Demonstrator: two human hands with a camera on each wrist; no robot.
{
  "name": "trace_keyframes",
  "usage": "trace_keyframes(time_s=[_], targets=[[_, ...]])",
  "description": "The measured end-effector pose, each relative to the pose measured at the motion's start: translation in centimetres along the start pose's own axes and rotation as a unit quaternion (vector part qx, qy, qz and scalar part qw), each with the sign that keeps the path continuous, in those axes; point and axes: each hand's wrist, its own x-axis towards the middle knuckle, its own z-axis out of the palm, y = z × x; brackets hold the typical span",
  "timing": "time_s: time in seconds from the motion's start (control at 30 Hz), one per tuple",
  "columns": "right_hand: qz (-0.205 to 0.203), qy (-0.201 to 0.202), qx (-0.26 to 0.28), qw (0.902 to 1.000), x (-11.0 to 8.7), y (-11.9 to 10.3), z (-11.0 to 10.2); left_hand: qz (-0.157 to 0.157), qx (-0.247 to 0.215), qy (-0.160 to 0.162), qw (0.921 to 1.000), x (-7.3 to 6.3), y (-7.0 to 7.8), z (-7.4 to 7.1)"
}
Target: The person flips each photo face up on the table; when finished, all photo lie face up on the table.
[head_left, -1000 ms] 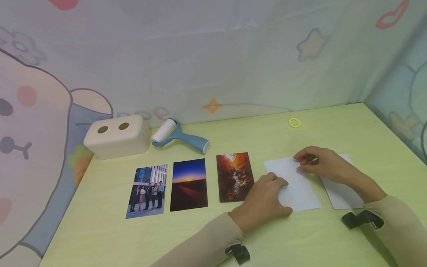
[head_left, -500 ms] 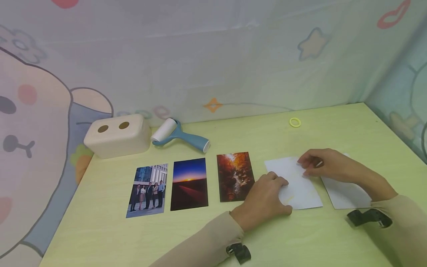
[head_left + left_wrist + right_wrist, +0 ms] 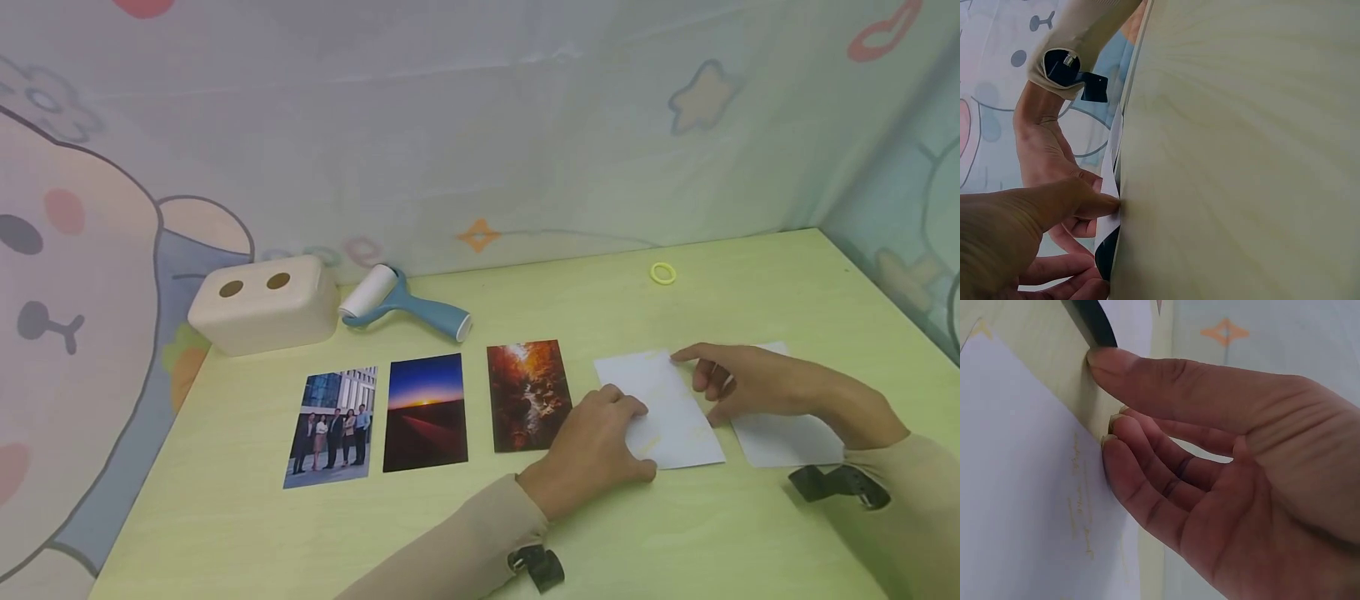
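In the head view a white card with faint yellow marks lies between my hands. My left hand rests at its left side, fingers on the card and thumb near its front edge. My right hand stands at the right side, index fingertip at the far right corner and thumb lower along the edge, the other fingers bent. In the right wrist view the thumb touches the card's raised dark-bottomed edge. In the left wrist view the card bows up slightly, its dark underside showing.
A second white card lies partly under my right hand. To the left are an autumn stream photo, a sunset photo and a group photo. Behind them sit a blue lint roller, a cream box and a yellow ring.
My right hand has shifted slightly right, and its thumb has come down along the card's right edge, away from the index finger. My left hand has stayed in place.
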Motion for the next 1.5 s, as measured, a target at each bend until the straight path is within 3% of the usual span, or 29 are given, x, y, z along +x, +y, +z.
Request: trace_keyframes(time_s=[0.47,0.9,1.13,1.3,1.5], targets=[[-0.025,0.004,0.024,0.9994,-0.6,0.9,-0.7,0.019,0.027,0.001,0.9995,-0.2,0.1,0.0],[-0.092,-0.012,0.042,0.9948,-0.6,0.9,-1.0,0.039,-0.013,0.007,0.9991,-0.3,-0.5,-0.1],[-0.079,-0.006,0.058,0.9952,-0.5,0.1,-0.9,0.008,-0.105,0.022,0.9942,0.1,-0.8,0.0],[-0.103,-0.002,0.068,0.9924,-0.3,-0.8,-0.6,-0.046,-0.191,0.015,0.9805,0.4,-0.9,-0.1],[-0.093,0.002,0.06,0.9938,-0.2,-2.1,-0.3,-0.074,-0.246,0.018,0.9663,0.7,-1.0,-0.3]])
